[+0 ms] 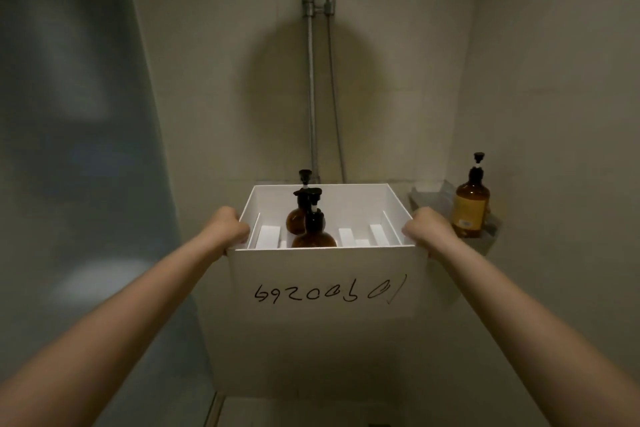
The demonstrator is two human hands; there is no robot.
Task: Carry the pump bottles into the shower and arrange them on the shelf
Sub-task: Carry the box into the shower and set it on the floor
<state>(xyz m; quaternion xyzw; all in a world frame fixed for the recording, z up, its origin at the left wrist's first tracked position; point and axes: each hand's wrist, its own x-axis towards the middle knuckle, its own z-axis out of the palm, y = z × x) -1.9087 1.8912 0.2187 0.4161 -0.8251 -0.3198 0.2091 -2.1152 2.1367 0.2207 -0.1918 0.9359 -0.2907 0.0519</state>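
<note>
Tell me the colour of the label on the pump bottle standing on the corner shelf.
Yellow-orange label on the amber-brown bottle, seen in the head view.

There is one white box, and everything else is counted from it. Inside the box stand two amber pump bottles: one nearer and one just behind it. A third amber pump bottle stands outside, to the right of the box, on one corner shelf. Two hands hold the box, the left hand at its left side and the right hand at its right side. Above the box, two metal pipes run up the wall.
</note>
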